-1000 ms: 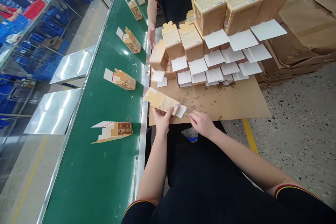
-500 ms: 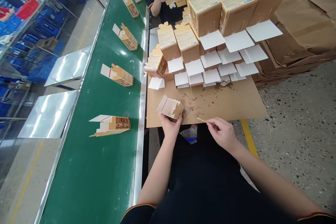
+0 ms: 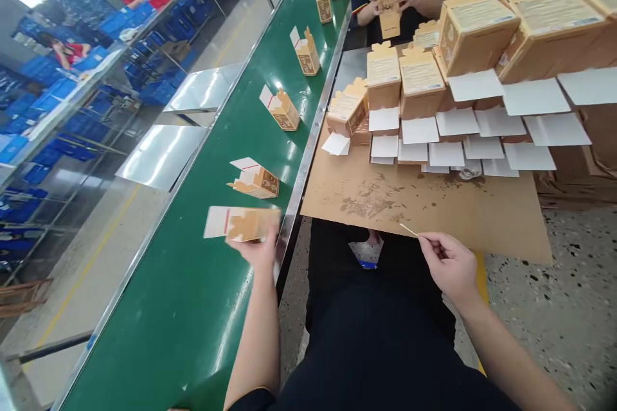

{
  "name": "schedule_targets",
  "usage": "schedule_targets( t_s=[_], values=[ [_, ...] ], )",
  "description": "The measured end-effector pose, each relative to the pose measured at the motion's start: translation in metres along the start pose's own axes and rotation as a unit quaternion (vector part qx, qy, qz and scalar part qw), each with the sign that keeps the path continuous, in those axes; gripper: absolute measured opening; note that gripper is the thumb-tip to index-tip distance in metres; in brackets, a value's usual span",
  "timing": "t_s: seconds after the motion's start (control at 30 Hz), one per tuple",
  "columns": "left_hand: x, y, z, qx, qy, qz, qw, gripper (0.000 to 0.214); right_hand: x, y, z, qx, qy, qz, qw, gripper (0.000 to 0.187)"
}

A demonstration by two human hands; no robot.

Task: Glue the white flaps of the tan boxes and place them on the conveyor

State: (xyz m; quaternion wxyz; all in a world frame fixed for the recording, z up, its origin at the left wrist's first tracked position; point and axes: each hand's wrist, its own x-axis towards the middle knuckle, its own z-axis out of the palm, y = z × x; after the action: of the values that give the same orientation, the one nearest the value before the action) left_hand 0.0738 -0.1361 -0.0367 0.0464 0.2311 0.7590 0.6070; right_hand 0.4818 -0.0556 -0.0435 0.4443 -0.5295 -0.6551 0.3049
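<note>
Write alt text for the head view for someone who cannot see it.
A person's left hand holds an open carton over a green surface, while the right hand pinches a stick. Stacked cartons with white flaps sit on a brown cardboard sheet.

A green surface [image 3: 183, 308] bears open cartons [image 3: 286, 113]; brown sheet [image 3: 496, 218], stacked boxes [image 3: 384, 77], apparently stains [image 3: 369, 200].

Head cam — faces fwd/down, hands [image 3: 448, 264] close; far L bkgd [image 3: 120, 45] seems blurry.

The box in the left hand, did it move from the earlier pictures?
Yes, the box crossed left over the metal rail, from above the brown cardboard to above the green belt.
</note>
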Motion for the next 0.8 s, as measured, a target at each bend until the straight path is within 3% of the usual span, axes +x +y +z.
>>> schedule_targets(
  t_s=[0.07, 0.17, 0.23, 0.3, 0.37, 0.4, 0.47, 0.53, 0.6, 0.7, 0.73, 0.8],
  values=[
    [0.026, -0.014, -0.03, 0.035, 0.038, -0.005, 0.999, 0.12, 0.006, 0.0, 0.002, 0.003, -0.009, -0.002, 1.0, 0.026],
    [0.047, -0.03, -0.056, 0.087, 0.029, -0.027, 0.995, 0.108, 0.016, -0.006, 0.008, 0.009, -0.022, -0.007, 1.0, 0.029],
    [0.048, -0.033, -0.066, 0.124, 0.075, 0.039, 0.989, 0.106, 0.02, -0.009, 0.01, 0.013, -0.02, -0.012, 1.0, 0.029],
    [0.046, -0.028, -0.07, 0.161, 0.172, 0.144, 0.961, 0.095, 0.02, -0.009, 0.008, 0.017, -0.011, -0.015, 1.0, 0.03],
    [0.043, -0.014, -0.06, 0.162, 0.218, 0.219, 0.937, 0.077, 0.019, -0.006, 0.005, 0.016, 0.001, -0.013, 1.0, 0.031],
    [0.042, -0.005, -0.048, 0.136, 0.198, 0.238, 0.941, 0.069, 0.018, -0.004, 0.003, 0.017, 0.005, -0.012, 1.0, 0.032],
    [0.043, 0.018, -0.003, 0.039, 0.085, 0.23, 0.969, 0.058, 0.017, -0.003, 0.002, 0.021, 0.012, -0.01, 1.0, 0.033],
    [0.047, 0.042, 0.061, -0.075, -0.075, 0.146, 0.984, 0.051, 0.018, -0.004, 0.003, 0.023, 0.013, -0.014, 1.0, 0.034],
    [0.053, 0.062, 0.133, -0.121, -0.19, 0.011, 0.974, 0.049, 0.02, -0.009, 0.004, 0.019, 0.014, -0.02, 1.0, 0.034],
    [0.057, 0.082, 0.221, -0.107, -0.254, -0.136, 0.951, 0.06, 0.02, -0.017, 0.002, 0.01, 0.026, -0.025, 0.999, 0.034],
    [0.056, 0.086, 0.24, -0.105, -0.258, -0.161, 0.947, 0.064, 0.019, -0.018, 0.0, 0.007, 0.036, -0.023, 0.999, 0.034],
    [0.053, 0.088, 0.261, -0.111, -0.258, -0.179, 0.943, 0.069, 0.016, -0.017, -0.006, 0.0, 0.055, -0.019, 0.998, 0.033]
  ],
)
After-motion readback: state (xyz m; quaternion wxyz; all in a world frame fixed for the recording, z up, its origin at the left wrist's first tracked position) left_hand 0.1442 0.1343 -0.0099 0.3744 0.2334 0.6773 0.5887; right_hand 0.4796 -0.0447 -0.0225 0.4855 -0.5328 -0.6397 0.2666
